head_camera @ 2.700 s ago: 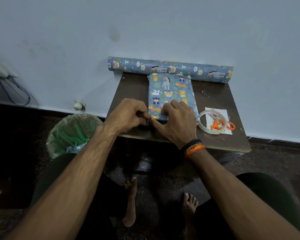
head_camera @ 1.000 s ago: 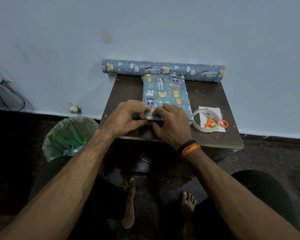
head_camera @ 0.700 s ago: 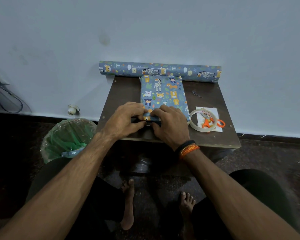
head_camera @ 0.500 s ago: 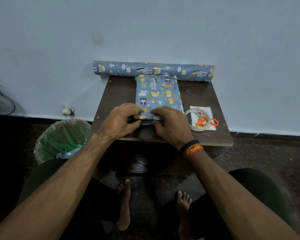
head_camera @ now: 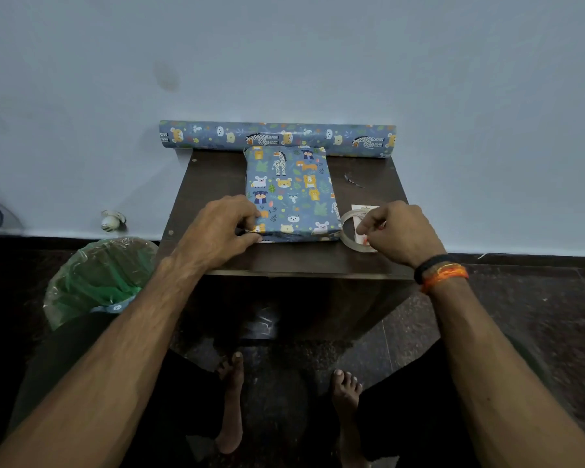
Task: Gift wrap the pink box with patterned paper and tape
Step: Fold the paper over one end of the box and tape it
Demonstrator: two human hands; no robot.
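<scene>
The box (head_camera: 289,190) lies flat in the middle of the dark table (head_camera: 210,177), fully covered in blue paper printed with cartoon animals, so none of its pink shows. Its far end touches the paper roll (head_camera: 277,138) lying along the wall. The left hand (head_camera: 217,231) pinches the near left corner fold with curled fingers (head_camera: 250,219). The right hand (head_camera: 399,231) hovers over the tape roll (head_camera: 347,236) just right of the box, fingers curled; whether they grip the tape I cannot tell. The hand hides most of the white card (head_camera: 363,209) beneath.

Dim, bluish, even light; murky shadowed floor; wide-angle bending at edges.
</scene>
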